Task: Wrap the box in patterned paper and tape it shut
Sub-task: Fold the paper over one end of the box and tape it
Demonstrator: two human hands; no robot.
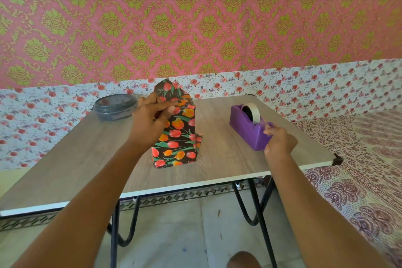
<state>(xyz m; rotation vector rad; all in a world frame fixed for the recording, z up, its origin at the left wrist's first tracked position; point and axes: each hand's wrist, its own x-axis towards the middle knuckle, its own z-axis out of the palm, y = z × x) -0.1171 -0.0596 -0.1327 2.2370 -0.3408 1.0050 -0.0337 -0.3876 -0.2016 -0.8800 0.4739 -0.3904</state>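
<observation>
A box wrapped in dark tulip-patterned paper stands upright in the middle of the wooden table. Its top flap rises to a point. My left hand presses against the upper left side of the paper, thumb on the folded flap. To the right stands a purple tape dispenser with a white roll. My right hand is at its near end, fingers pinched on the tape end by the cutter.
A round grey lidded container sits at the table's back left. The table's front edge and black corner cap lie close to my right arm. A patterned bedspread lies to the right, floral wall behind.
</observation>
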